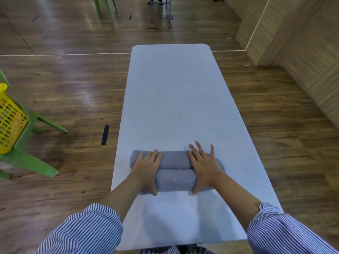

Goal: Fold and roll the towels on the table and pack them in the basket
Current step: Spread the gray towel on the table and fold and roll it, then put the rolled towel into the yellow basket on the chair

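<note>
A grey towel point(175, 169) lies rolled up near the front of the white table point(174, 99), showing two thick rounded folds side by side. My left hand point(146, 166) lies flat on the roll's left part, fingers straight and pointing away from me. My right hand point(203, 165) presses on the right part with fingers spread, its thumb down the near side of the roll. A yellow perforated basket point(9, 121) sits on a green chair at the far left edge of the view, well off the table.
The green plastic chair point(31, 158) stands on the wooden floor left of the table. A black strip point(105, 134) lies on the floor beside the table's left edge. A wood-panelled wall point(302, 52) runs along the right. Chair legs show at the top.
</note>
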Available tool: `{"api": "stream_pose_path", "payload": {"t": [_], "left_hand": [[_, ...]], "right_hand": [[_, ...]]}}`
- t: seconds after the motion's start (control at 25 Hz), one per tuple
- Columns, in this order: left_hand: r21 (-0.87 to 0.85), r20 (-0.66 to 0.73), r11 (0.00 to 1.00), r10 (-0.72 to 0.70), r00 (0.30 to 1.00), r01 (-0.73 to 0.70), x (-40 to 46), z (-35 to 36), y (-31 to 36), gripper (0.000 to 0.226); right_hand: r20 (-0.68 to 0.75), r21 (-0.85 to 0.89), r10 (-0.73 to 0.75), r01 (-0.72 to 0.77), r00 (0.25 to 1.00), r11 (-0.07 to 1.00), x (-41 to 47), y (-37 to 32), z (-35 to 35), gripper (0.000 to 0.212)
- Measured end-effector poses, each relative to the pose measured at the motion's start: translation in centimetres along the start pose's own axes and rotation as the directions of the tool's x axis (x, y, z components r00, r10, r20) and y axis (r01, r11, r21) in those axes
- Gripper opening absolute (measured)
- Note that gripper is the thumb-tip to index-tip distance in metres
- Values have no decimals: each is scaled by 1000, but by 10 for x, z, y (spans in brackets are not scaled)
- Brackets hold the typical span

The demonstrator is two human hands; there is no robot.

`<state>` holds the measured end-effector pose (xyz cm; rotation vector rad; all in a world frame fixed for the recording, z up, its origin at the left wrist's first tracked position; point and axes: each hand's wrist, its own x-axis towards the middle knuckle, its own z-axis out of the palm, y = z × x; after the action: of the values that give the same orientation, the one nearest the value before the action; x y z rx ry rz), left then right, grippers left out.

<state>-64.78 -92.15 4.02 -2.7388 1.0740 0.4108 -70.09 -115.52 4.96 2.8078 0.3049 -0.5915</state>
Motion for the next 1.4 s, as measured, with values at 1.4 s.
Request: {"api": "stream_pose_path", "payload": {"t": [1.4], "left_hand": [[-114,-41,920,-380,924,374,-68,22,-17,100]], "right_hand": [[-99,128,-214,226,972,966,40,-48,-43,95]]}}
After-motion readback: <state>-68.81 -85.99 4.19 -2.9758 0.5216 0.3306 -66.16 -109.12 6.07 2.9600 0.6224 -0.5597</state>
